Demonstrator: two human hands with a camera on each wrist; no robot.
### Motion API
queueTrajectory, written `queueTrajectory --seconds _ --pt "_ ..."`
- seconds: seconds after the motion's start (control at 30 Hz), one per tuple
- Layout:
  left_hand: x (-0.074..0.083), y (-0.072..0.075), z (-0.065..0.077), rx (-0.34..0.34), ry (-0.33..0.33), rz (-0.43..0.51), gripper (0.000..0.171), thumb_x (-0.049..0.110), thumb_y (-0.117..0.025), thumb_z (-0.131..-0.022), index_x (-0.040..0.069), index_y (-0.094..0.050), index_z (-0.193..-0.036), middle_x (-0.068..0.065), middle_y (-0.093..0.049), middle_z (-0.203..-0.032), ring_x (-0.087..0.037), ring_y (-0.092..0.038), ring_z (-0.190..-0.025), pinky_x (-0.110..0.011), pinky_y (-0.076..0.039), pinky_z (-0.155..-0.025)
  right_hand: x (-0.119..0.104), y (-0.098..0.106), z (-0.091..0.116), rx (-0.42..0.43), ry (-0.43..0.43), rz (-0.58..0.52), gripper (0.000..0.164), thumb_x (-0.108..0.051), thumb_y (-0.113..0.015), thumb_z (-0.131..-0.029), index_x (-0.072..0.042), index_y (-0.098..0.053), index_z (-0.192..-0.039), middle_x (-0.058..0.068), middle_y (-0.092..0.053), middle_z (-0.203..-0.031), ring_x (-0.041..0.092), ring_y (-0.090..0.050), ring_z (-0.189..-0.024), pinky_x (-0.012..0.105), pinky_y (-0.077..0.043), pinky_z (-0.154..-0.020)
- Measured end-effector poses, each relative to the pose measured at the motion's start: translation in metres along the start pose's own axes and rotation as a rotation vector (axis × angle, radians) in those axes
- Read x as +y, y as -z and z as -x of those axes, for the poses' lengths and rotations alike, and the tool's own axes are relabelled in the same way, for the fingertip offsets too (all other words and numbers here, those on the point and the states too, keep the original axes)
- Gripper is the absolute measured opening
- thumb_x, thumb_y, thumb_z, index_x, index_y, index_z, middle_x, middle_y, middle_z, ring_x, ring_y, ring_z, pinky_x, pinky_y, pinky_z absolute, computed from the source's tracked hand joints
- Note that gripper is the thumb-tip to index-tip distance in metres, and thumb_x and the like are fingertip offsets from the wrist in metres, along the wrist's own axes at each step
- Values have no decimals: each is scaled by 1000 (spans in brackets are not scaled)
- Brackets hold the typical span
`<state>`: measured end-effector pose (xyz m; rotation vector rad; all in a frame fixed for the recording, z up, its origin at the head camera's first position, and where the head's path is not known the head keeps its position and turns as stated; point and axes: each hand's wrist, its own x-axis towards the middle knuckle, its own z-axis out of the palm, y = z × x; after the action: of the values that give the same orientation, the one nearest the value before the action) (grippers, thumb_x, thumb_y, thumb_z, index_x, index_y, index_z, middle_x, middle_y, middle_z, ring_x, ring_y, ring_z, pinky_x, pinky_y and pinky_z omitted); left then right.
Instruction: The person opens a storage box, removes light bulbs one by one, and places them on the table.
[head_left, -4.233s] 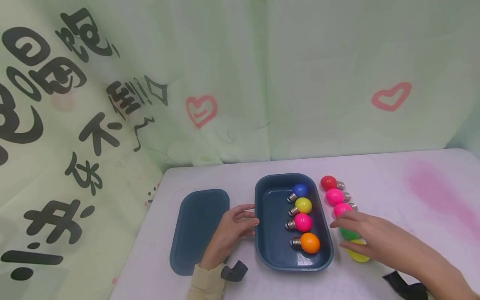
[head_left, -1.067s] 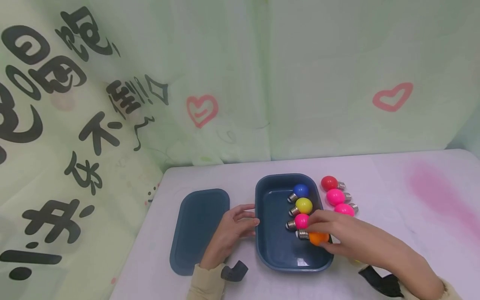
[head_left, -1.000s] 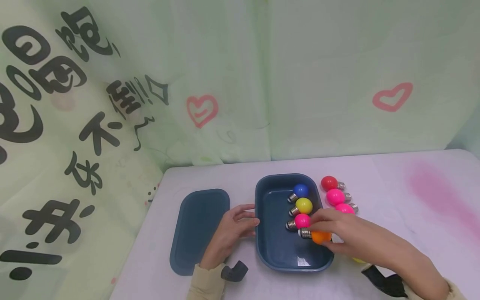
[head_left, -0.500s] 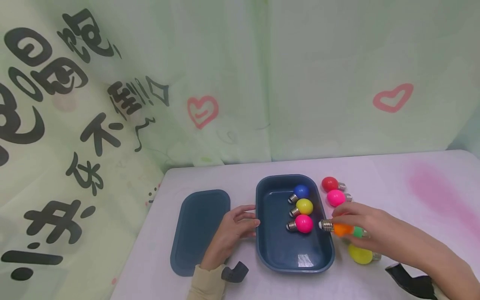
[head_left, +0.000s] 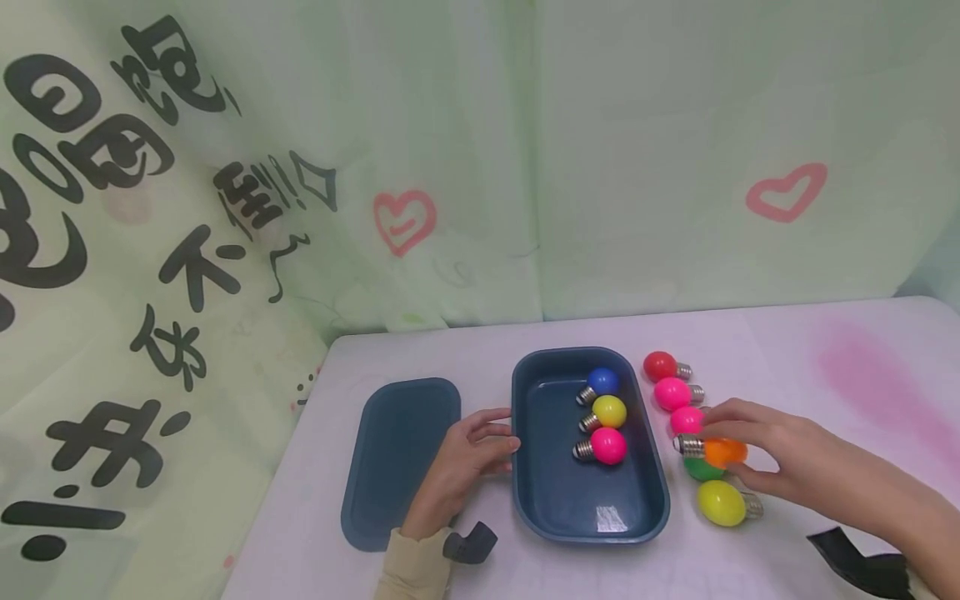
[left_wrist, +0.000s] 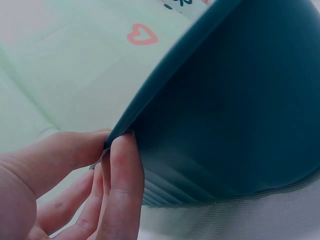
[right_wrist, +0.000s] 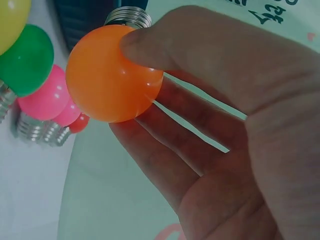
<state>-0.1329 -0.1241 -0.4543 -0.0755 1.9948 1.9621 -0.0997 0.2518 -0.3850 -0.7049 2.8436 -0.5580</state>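
My right hand (head_left: 795,446) pinches an orange light bulb (head_left: 724,452) by its globe, silver screw base pointing left. It is held over the green bulb (head_left: 702,469), which it partly covers in the head view. The right wrist view shows the thumb across the orange globe (right_wrist: 107,80) and the fingers behind it. My left hand (head_left: 468,458) pinches the left rim of a dark blue tray (head_left: 528,500) between thumb and fingers, as the left wrist view shows. Inside the tray lie a blue bulb (head_left: 603,382), a yellow bulb (head_left: 609,412) and a pink bulb (head_left: 608,447).
Right of the tray, a column of bulbs runs from the red bulb (head_left: 660,367) past pink bulbs (head_left: 672,393) to a yellow bulb (head_left: 722,503). A flat dark blue lid (head_left: 397,450) lies left of the tray. A printed curtain (head_left: 637,167) hangs behind the table.
My right hand has picked the orange bulb out of the tray and carried it right, over the rim, to above the green bulb. My left hand stays at the tray.
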Motion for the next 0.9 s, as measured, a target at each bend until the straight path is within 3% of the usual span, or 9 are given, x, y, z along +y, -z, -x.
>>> queueTrajectory --seconds 0.47,0.9 --pt "0 0 0 -4 -3 7 50 17 -78 -85 9 -61 -131 -12 -69 -111 -17 -70 -90 -33 -60 -75 24 -5 12 60 1 63 41 -12 -89 -68 -19 -73 -105 2 -64 -110 21 -64 -90 34 -61 -71" --pt "2 0 2 -8 -9 16 50 17 -78 -85 9 -61 -131 -13 -69 -112 -16 -69 -90 -32 -60 -76 43 -6 17 88 -34 101 40 -7 -89 -67 -16 -73 -103 4 -64 -110 22 -64 -90 35 -60 -72"
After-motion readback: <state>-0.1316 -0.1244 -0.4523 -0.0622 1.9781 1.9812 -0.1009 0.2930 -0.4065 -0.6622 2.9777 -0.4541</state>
